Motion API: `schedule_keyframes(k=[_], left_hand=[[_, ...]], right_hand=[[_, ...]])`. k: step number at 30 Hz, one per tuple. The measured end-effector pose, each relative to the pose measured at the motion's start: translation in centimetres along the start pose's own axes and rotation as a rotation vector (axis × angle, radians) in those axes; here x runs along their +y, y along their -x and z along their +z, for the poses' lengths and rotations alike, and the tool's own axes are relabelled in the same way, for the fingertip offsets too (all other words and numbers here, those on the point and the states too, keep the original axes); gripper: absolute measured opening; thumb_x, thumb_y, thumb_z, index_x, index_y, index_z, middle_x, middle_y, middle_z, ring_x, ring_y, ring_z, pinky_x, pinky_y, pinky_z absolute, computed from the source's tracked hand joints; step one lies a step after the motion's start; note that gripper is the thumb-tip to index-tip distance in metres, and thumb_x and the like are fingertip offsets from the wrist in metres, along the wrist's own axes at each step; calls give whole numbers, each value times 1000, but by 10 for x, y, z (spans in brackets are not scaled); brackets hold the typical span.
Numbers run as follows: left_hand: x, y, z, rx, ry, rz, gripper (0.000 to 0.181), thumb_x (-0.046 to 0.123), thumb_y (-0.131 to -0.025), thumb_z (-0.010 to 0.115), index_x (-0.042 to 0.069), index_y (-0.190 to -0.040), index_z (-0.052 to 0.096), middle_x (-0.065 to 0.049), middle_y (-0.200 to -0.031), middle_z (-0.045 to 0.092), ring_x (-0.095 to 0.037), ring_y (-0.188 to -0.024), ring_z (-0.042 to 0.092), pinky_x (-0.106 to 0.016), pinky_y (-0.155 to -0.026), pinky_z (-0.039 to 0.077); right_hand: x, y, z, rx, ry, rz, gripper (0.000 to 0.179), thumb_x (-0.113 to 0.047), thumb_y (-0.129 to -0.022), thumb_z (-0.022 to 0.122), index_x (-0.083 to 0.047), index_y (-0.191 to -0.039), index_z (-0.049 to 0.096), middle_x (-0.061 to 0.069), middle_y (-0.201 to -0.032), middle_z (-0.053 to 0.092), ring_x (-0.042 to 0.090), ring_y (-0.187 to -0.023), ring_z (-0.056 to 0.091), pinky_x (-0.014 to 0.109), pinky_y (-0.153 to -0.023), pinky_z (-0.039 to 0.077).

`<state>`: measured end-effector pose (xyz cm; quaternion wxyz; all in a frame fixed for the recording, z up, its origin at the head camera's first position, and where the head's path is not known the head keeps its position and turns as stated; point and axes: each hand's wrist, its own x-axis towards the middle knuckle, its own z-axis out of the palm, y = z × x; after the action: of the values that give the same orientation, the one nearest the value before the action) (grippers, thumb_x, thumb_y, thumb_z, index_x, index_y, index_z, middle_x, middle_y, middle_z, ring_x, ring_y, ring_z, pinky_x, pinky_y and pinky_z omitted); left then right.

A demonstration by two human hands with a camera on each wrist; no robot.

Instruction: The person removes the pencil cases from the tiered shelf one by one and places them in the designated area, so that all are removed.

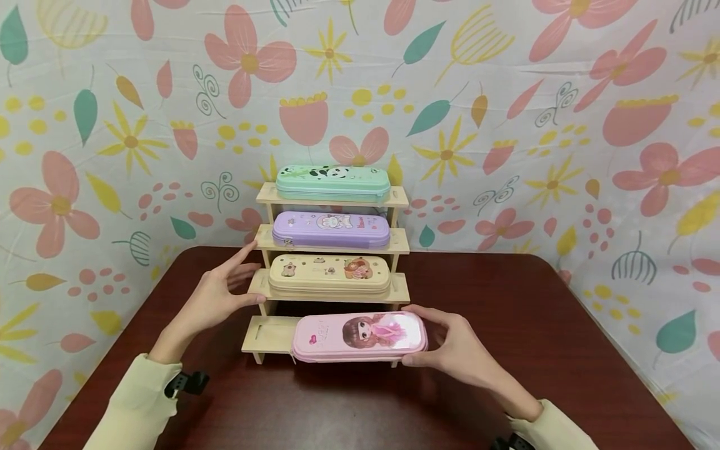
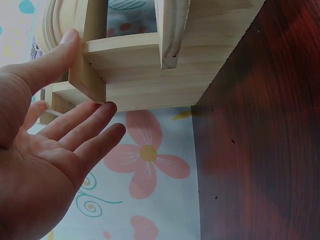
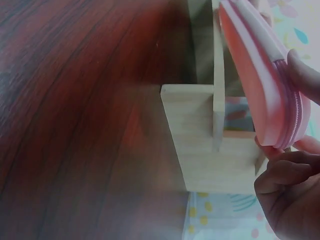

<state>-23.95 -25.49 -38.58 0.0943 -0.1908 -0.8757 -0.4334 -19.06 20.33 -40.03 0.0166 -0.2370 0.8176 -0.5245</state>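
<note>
My right hand (image 1: 464,350) grips the right end of a pink pencil case (image 1: 326,337) with a long-haired doll printed on its lid. The case lies over the right part of the lowest step of a tiered wooden stand (image 1: 270,334). In the right wrist view the case (image 3: 265,95) is tilted and looks lifted off the board. My left hand (image 1: 210,297) holds the stand's left side, thumb on the front edge of a middle shelf board (image 2: 87,75) and fingertips against its far edge.
Higher steps carry a cream pencil case (image 1: 315,275), a purple one (image 1: 298,231) and a mint-green panda one (image 1: 304,178), one per step. The stand is on a dark red-brown table (image 1: 484,300). Behind hangs a flower-patterned cloth (image 1: 506,156).
</note>
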Motion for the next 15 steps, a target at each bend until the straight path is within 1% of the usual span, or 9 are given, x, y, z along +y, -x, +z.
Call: schedule_keyframes(k=[3,4,6,7,8,10,11,13,15], left_hand=[[-1,0,0,0,-2,4,105,12,-84,92,20,-169,29,-24,-138,64,-40,-131,61,-59,-105,50],[-1,0,0,0,-4,5,105,12,-85,92,20,-169,29,-24,-138,64,-40,-131,61,-60,-105,50],[-1,0,0,0,-5,6,106,12,-85,92,21,-169,29,-24,-139,65,-40,-131,61,-60,-105,50],[-2,0,0,-1,-6,7,106,12,-85,91,21,-169,28,-24,-139,65,-40,-131,61,-60,-105,50],[-2,0,0,-2,-5,8,106,12,-85,91,21,-169,28,-24,-139,64,-40,-131,61,-60,-105,50],[-2,-1,0,-5,-4,7,105,12,-85,91,21,-169,28,-24,-139,64,-40,-131,60,-60,-105,50],[-2,-1,0,-6,-5,7,105,12,-86,91,21,-169,27,-25,-139,64,-40,-131,60,-60,-105,50],[-2,-1,-1,-8,-4,5,105,13,-86,90,21,-169,27,-25,-139,64,-41,-131,60,-61,-106,50],[-1,-1,-1,-8,-2,4,105,13,-86,90,21,-169,27,-25,-139,64,-41,-131,60,-60,-106,49]], right_hand=[[0,4,-7,9,13,-16,74,-16,-70,101,-12,-137,70,8,-128,71,11,-72,57,23,-62,51],[0,5,-10,12,19,-20,73,-16,-70,101,-14,-137,71,8,-124,72,9,-68,52,22,-58,48],[0,7,-16,13,22,-32,72,-16,-71,101,-15,-136,71,7,-120,73,8,-62,45,22,-53,43],[-1,8,-18,11,20,-38,71,-15,-72,100,-15,-137,71,7,-120,73,8,-61,43,22,-51,42],[-1,9,-21,4,11,-44,71,-14,-73,100,-15,-137,70,7,-120,73,9,-62,46,22,-52,44],[-1,11,-27,-5,4,-45,71,-12,-74,99,-15,-138,69,6,-116,73,8,-61,45,22,-50,43],[-1,13,-31,-9,0,-46,70,-11,-74,98,-14,-139,69,7,-119,73,8,-61,46,23,-49,43],[-1,15,-37,-4,15,-49,70,-11,-75,97,-14,-139,69,6,-115,73,6,-58,43,23,-46,41],[-1,18,-45,15,47,-55,69,-11,-76,97,-13,-139,69,6,-111,73,4,-54,36,25,-42,37]])
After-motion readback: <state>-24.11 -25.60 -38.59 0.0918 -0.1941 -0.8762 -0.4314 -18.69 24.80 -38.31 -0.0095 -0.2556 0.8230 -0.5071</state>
